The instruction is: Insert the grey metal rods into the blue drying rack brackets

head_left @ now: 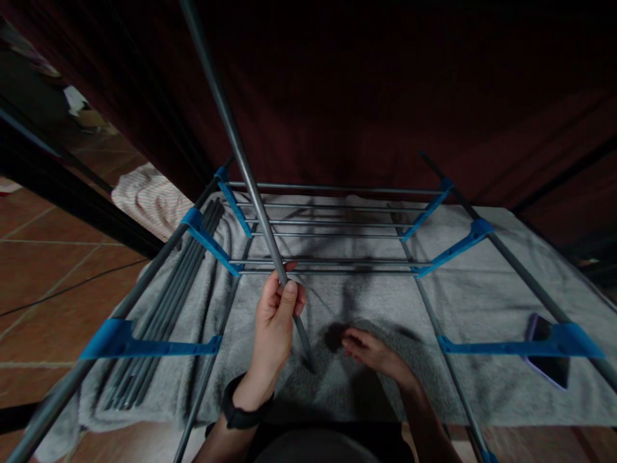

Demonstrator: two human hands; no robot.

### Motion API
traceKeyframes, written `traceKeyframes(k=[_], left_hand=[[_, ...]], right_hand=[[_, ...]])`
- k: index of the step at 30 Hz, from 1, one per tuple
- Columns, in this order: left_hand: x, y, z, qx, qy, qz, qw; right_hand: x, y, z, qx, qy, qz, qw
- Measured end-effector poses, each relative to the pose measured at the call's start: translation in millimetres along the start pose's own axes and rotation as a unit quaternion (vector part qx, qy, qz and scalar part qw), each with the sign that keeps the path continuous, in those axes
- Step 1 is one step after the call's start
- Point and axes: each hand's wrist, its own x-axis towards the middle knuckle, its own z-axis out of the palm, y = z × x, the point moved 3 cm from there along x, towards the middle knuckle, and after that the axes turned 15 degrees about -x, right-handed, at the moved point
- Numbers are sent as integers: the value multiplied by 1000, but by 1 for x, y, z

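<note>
My left hand (279,308), with a black band on its wrist, is closed around a long grey metal tube (245,167). The tube slants from the top of the view down to the right, its lower end just past my fist. My right hand (369,350) hovers over the grey blanket with its fingers loosely bent, and nothing shows in it. Around both hands stands a rack frame of grey tubes with blue plastic brackets (434,256). Crossbars (332,262) span between the brackets on its far part.
Several loose grey tubes (166,315) lie together at the left on the grey blanket (520,283). A phone (547,366) rests at the right, partly behind a blue bracket. A dark red curtain (361,96) hangs behind. A striped cloth (149,199) lies beyond the left side.
</note>
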Motion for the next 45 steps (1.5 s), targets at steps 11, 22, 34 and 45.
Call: traceKeyframes(k=[11, 22, 34, 45], left_hand=[[-4, 15, 16, 132, -59, -24, 989], [-7, 4, 9, 340, -165, 37, 925], [-8, -17, 5, 411, -271, 116, 863], [-8, -25, -3, 474, -296, 224, 798]], right_hand=[[5, 6, -1, 11, 26, -4, 1000], [6, 10, -2, -8, 26, -14, 1000], [5, -11, -18, 28, 106, -46, 993], [-27, -61, -83, 190, 414, -64, 888]])
